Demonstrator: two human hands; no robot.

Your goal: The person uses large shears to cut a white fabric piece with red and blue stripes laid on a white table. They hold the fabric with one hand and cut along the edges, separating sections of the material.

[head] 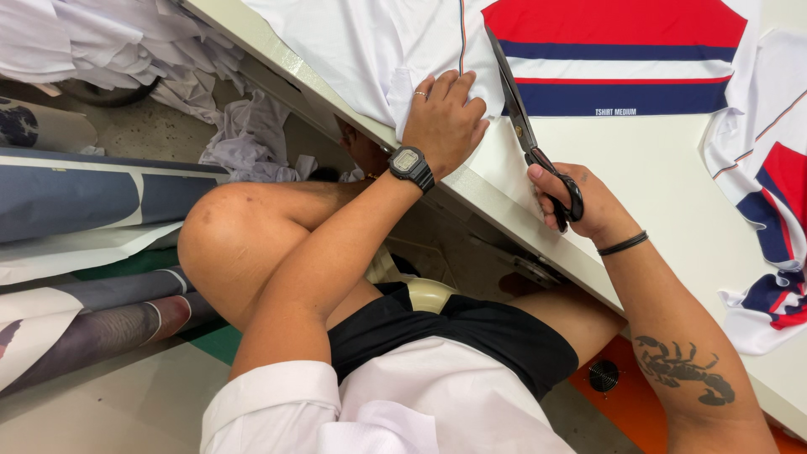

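My right hand (580, 202) grips the black handles of large scissors (517, 118), whose blades point up along the edge of a printed white fabric panel (605, 59) with red, white and navy stripes. My left hand (444, 118) lies flat on the white part of that fabric at the table's edge, pinning it down just left of the blades. A black digital watch sits on my left wrist and a black band on my right wrist.
The white cutting table (656, 176) runs diagonally. More striped fabric pieces (773, 219) lie at its right. White scraps (244, 134) are piled on the floor at the left, beside rolled printed material (84, 202). My knee (227, 244) is raised below the table.
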